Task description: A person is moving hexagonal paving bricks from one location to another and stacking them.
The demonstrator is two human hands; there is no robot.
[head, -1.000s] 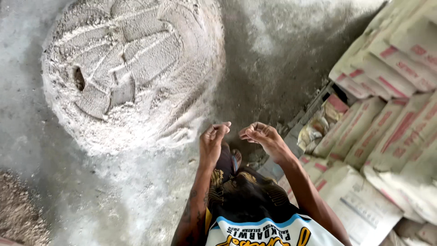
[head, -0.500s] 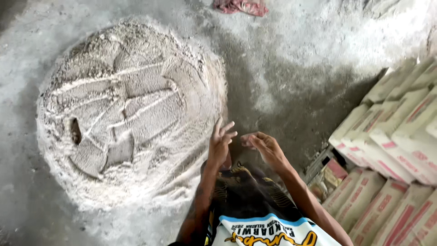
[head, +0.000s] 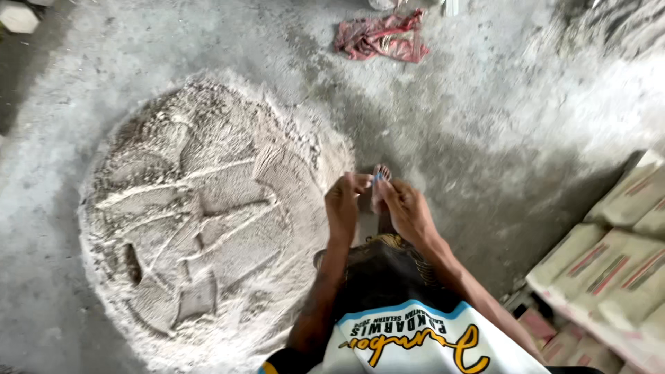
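Head view, looking straight down at a concrete floor (head: pixel 485 118).

Left hand (head: pixel 343 208) and right hand (head: pixel 409 211) meet at centre frame, just above the person's lap. Fingertips of both come together on a small blue item (head: pixel 377 178), pinched between them; too small to say what it is. Left fingers are curled closed toward it; right fingers are likewise bent in on it. Which hand carries the hold, cannot tell. A bare foot (head: pixel 381 173) shows just beyond the fingertips, partly hidden by them.

Left half of frame: a broad, low, round heap of pale dry powder (head: pixel 208 215), its surface scored with flat scraped tracks. Its right edge lies near the left hand, not touching.

Lower right: stacked paper sacks (head: pixel 609 256), pale with red and green stripes, well apart from the hands. Top centre: a crumpled red cloth (head: pixel 381 34) on the floor. Upper left corner: a pale block (head: pixel 17 15).

Judgement on handling: the blue item is tiny, so a fingertip pinch with both hands braced close to the body seems right. Keeping it clear of the heap matters; dropped into the powder, it would be hard to find.
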